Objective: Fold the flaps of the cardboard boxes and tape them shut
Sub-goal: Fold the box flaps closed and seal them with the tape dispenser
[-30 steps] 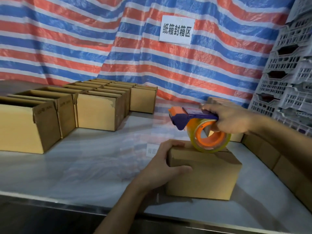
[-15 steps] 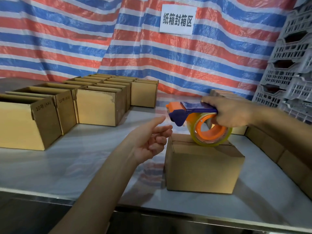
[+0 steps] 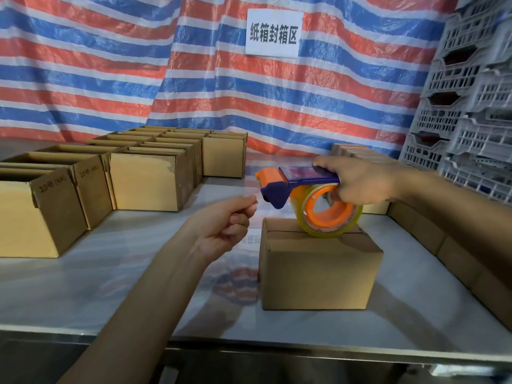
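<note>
The pale, shiny surface [image 3: 110,286] ran across the bottom of the view, and the person's left arm reached up over its front edge. The left hand [image 3: 221,225] hung in the air with its fingers [image 3: 243,217] curled in and the thumb pressed to the index fingertip, just left of the dispenser's nose. Honestly couldn't tell if any clear tape was pinched in there.

Right beside that hand sat the cardboard box [image 3: 318,273], a bit right of centre and close to the front edge. Its top flaps were folded down, with the seam showing across the top. The tape dispenser [image 3: 299,178], blue with an orange tip, was over the box, and its tape roll [image 3: 329,217] looked to be touching the back part of the lid. The right hand [image 3: 360,184] gripped the dispenser's handle from the right, fingers wrapped tight around it.

Further back on the left stood a cluster of open boxes [image 3: 152,184], flaps up and packed side by side. More boxes [image 3: 443,245] lined the right edge. Behind everything hung a red, white and blue striped tarp [image 3: 110,65] with a white paper sign [image 3: 273,33] stuck to it, and grey plastic crates [image 3: 471,106] were stacked at the far right.
</note>
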